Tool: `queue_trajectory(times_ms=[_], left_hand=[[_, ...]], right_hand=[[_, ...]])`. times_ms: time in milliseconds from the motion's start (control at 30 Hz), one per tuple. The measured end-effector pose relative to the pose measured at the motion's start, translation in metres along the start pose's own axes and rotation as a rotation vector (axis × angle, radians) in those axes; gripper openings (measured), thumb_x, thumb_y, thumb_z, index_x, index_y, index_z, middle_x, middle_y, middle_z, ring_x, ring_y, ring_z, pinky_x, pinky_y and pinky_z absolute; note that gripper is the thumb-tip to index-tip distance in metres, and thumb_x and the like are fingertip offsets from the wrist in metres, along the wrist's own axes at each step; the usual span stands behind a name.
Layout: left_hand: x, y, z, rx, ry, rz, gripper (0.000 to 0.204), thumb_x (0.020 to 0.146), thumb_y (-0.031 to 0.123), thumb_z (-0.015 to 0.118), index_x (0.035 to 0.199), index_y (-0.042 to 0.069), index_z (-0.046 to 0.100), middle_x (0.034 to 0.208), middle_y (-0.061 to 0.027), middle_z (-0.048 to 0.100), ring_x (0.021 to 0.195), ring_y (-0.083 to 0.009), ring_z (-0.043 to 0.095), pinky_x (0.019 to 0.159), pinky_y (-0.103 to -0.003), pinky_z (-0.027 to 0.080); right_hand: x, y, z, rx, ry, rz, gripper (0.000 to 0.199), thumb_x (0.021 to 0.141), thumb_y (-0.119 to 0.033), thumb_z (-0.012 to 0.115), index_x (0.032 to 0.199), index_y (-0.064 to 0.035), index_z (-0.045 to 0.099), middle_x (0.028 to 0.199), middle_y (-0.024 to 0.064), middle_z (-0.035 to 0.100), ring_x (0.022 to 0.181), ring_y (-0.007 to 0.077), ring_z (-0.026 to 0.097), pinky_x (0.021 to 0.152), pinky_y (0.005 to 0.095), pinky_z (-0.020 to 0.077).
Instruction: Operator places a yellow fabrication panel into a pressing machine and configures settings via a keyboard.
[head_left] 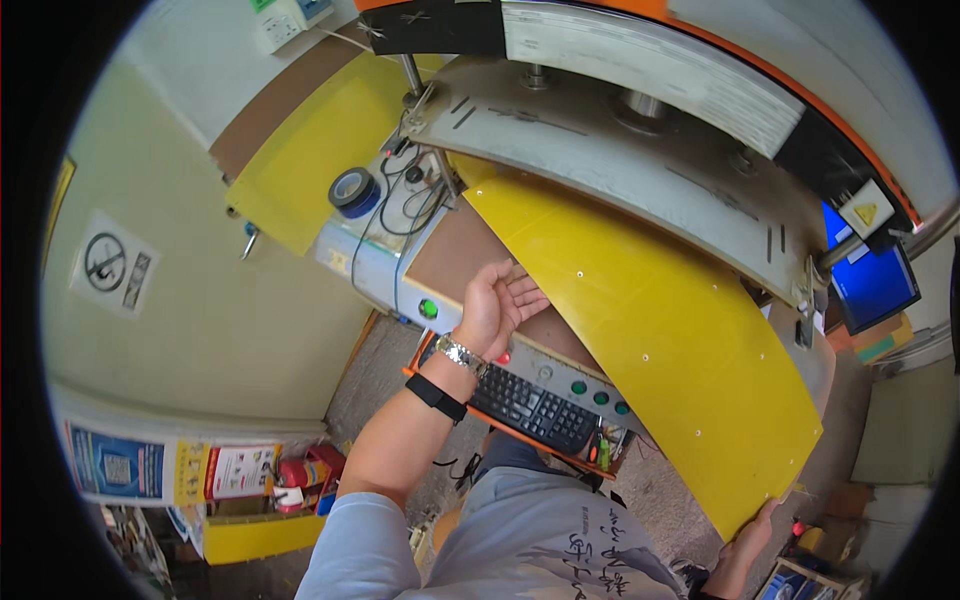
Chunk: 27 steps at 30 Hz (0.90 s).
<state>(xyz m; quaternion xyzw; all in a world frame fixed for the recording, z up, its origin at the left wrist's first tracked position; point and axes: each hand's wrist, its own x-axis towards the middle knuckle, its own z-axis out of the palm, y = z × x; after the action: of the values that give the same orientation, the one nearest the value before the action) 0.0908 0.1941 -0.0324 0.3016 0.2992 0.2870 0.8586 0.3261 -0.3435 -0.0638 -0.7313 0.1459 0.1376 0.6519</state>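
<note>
1. Far left, a flat, pale door [270, 320] bears a white paper sign [115, 265] with a struck-through circle; below it, posters [160, 465] in blue, yellow and white carry print and a square code; just beside them is a red fire extinguisher [293, 472].
2. A round, glossy roll of dark tape [353, 190] lies among thin black cables, near a large yellow panel [310, 150].
3. The left hand [500, 305] is palm up, fingers loosely extended and slightly bent, its tips at the yellow sheet's edge; I cannot tell whether they touch; a metal-link bracelet and a black band circle the wrist.
4. Below it, a black keyboard [530, 405] with ridged rows of keys; the grey-blue shirt [500, 530] shows dark, brush-like lettering.
5. The yellow sheet [660, 330], smooth, thin and dotted with small pale spots, slants from beneath the scuffed grey metal plate [600, 150] to the right hand [748, 540], which pinches its near corner.
6. Far right, a triangular yellow warning label [866, 212]; behind it, a blue-lit monitor [880, 290].
</note>
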Motion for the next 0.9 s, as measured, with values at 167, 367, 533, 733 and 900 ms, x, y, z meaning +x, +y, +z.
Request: queue_trajectory(times_ms=[167,367,533,733,900], left_hand=[[0.059,0.040,-0.031,-0.045,-0.046,-0.019,0.048,0.105,0.030,0.042,0.132,-0.008,0.056,0.127,-0.0231,0.067,0.114,-0.0301,0.066,0.109,-0.044,0.051],[0.110,0.079,-0.063,-0.111,-0.057,-0.063,0.036,0.104,0.026,0.051,0.128,0.000,0.059,0.126,-0.0159,0.067,0.114,-0.0277,0.065,0.109,-0.043,0.050],[0.140,0.092,-0.088,-0.191,-0.066,-0.035,0.033,0.104,0.023,0.057,0.131,0.004,0.058,0.127,-0.0112,0.066,0.115,-0.0250,0.063,0.110,-0.041,0.050],[0.154,0.094,-0.104,-0.198,-0.020,-0.035,0.033,0.104,0.024,0.060,0.132,0.006,0.059,0.129,-0.0065,0.065,0.116,-0.0225,0.063,0.110,-0.039,0.051],[0.156,0.097,-0.111,-0.116,-0.103,-0.050,0.045,0.103,0.025,0.062,0.141,0.001,0.055,0.141,-0.0092,0.062,0.123,-0.0238,0.062,0.111,-0.039,0.051]], right_hand=[[-0.044,-0.010,0.068,-0.017,0.100,-0.037,0.067,0.111,-0.050,0.048,0.139,0.0106,0.057,0.134,0.0191,0.065,0.117,0.0269,0.067,0.097,0.0371,0.0544],[-0.073,-0.023,0.145,-0.022,0.145,-0.051,0.069,0.110,-0.053,0.051,0.140,0.0088,0.058,0.136,0.0167,0.065,0.120,0.0254,0.065,0.101,0.0367,0.0517],[-0.066,-0.019,0.176,-0.013,0.070,-0.097,0.069,0.109,-0.053,0.051,0.143,0.0079,0.055,0.141,0.0162,0.063,0.125,0.0258,0.063,0.105,0.0368,0.0502],[-0.039,-0.013,0.168,-0.003,-0.181,-0.150,0.065,0.112,-0.050,0.045,0.155,-0.0009,0.045,0.156,0.0123,0.053,0.141,0.0257,0.052,0.118,0.0380,0.0396],[-0.059,-0.033,0.204,-0.087,-0.161,-0.189,0.067,0.111,-0.048,0.047,0.158,-0.0014,0.041,0.160,0.0140,0.048,0.143,0.0290,0.049,0.119,0.0414,0.0386]])
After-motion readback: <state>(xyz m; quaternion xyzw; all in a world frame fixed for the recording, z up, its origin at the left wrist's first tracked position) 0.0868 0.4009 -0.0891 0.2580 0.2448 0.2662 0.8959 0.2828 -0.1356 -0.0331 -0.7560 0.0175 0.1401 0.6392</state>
